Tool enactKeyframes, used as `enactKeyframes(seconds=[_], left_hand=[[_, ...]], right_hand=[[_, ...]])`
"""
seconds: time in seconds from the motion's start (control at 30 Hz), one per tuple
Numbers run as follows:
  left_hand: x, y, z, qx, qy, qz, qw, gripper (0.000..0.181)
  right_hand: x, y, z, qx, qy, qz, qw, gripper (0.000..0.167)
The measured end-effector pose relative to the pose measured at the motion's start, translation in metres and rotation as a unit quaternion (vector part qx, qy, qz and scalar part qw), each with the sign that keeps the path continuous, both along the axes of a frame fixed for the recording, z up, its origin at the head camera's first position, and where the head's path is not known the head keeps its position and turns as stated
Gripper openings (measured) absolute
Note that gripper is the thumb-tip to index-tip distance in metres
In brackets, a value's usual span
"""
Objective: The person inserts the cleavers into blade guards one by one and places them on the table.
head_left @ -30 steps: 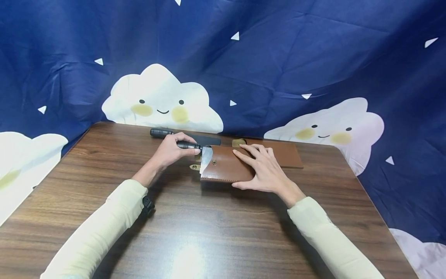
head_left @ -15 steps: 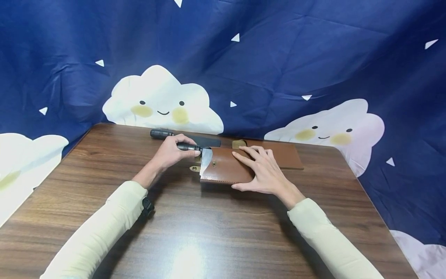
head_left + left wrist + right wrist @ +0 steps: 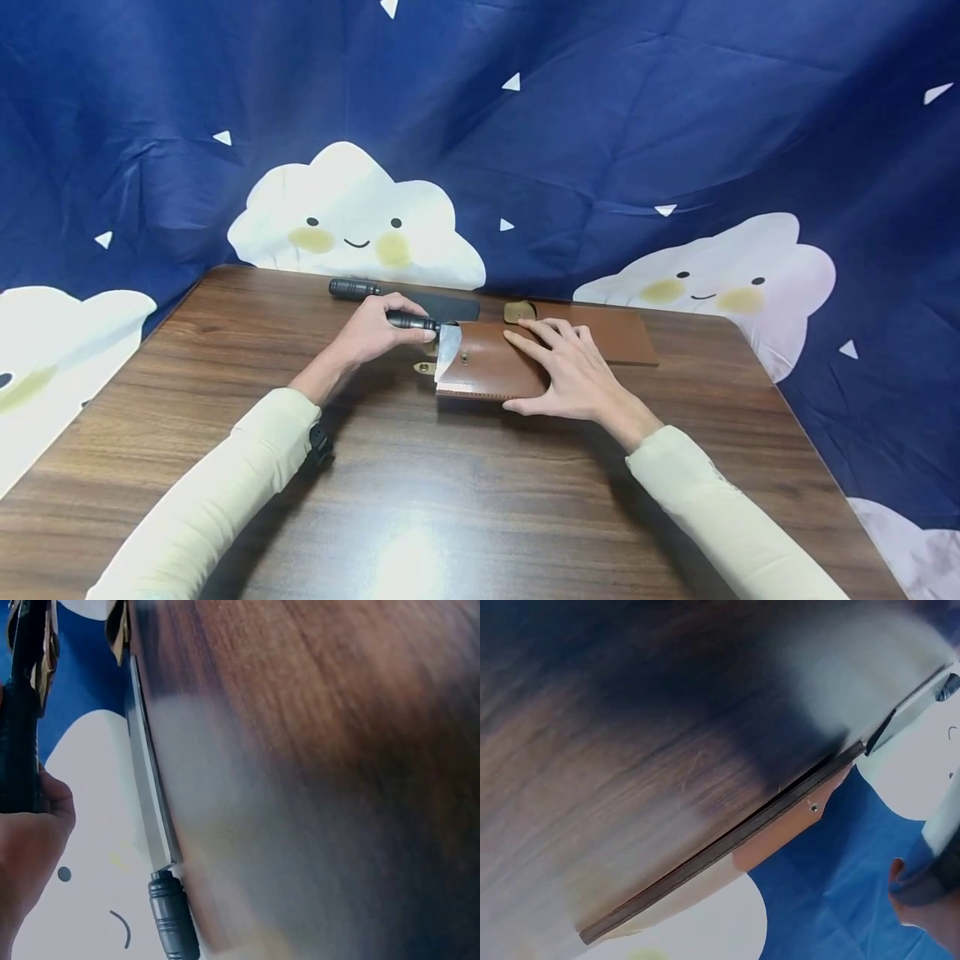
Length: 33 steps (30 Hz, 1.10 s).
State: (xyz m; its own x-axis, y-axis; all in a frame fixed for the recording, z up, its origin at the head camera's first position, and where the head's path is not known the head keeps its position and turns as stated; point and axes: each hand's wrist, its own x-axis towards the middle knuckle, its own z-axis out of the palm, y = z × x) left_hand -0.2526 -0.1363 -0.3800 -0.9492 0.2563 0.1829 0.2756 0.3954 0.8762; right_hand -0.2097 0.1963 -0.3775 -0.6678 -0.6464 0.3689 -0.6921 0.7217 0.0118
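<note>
A knife lies partly inside a brown leather sheath, held between two hands just above a table. The left hand pinches its black handle between thumb and fingers; a strip of silvery blade shows between that grip and the sheath's mouth. The right hand grips the sheath's other end, fingers spread over the top and thumb at the near edge, covering that end. Just beneath the mouth, a tan snap tab sticks out toward the left hand.

Directly beyond the left-hand grip, a second knife with a black handle and dark blade lies along the table's far edge; the left hand hides part of it. Just beyond the right hand, a second brown sheath lies on the table, its tan flap pointing left; the fingers overlap part of it. In the right wrist view it appears edge-on.

Pale sleeves reach in from both lower corners, a black device at the left cuff. Behind everything hangs a dark blue curtain with smiling white clouds and small white triangles.
</note>
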Motion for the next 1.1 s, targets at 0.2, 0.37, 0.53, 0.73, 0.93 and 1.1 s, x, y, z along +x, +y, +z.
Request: enactKeyframes(seconds=[0.2,0.37,0.53,0.73,0.93,1.1], left_hand=[[0.000,0.001,0.000,-0.019,-0.004,-0.013,0.9997,0.031],[-0.001,0.003,-0.002,-0.044,-0.017,-0.019,0.9987,0.030],[0.000,0.005,-0.006,-0.065,-0.032,-0.017,0.9972,0.032],[0.002,0.006,-0.008,-0.075,-0.046,-0.020,0.9959,0.033],[0.004,0.004,-0.015,-0.096,-0.062,-0.036,0.9927,0.031],[0.003,0.005,-0.019,-0.104,-0.072,-0.043,0.9910,0.033]], right_hand=[[0.004,-0.001,-0.001,0.024,-0.026,-0.020,0.9992,0.102],[0.007,-0.002,-0.004,0.038,-0.060,-0.028,0.9971,0.103],[0.010,-0.003,-0.009,0.048,-0.088,-0.036,0.9943,0.103],[0.012,-0.002,-0.013,0.050,-0.107,-0.041,0.9922,0.104],[0.015,-0.002,-0.016,0.060,-0.137,-0.042,0.9879,0.105],[0.015,-0.002,-0.019,0.062,-0.147,-0.041,0.9864,0.105]])
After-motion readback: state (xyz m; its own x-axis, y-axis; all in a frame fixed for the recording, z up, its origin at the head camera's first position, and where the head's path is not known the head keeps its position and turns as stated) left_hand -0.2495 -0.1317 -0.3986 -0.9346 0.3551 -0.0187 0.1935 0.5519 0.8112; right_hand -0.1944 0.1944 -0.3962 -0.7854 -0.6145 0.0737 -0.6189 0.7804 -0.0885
